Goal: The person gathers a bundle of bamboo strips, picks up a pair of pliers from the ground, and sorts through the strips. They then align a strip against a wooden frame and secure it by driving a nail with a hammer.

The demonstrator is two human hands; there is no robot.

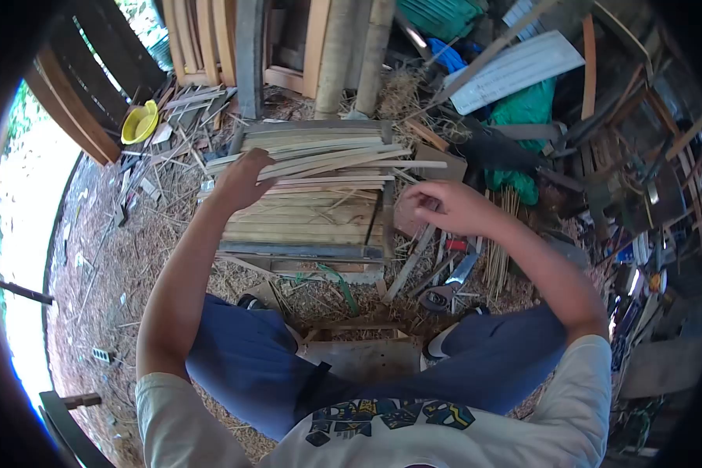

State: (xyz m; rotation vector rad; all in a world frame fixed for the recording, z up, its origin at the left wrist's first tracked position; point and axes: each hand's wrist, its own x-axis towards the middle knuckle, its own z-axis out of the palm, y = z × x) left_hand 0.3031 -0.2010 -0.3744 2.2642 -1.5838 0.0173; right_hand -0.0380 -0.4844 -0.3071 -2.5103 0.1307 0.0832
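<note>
A loose bundle of thin wooden strips lies across a low slatted wooden bench in front of me. My left hand is closed around the left ends of some strips; its fingertips are partly hidden. Past the right ends of the strips, my right hand hovers with loosely curled fingers. A gap shows between its thumb and fingers, and I see nothing in it. Below that hand, a hand saw rests on the ground beside a small red object.
Wood shavings and offcuts cover the ground. A yellow basin sits at the upper left. Upright boards and posts stand behind the bench. To the right are a white panel, green sheeting and stacked scrap. A green strap lies near my feet.
</note>
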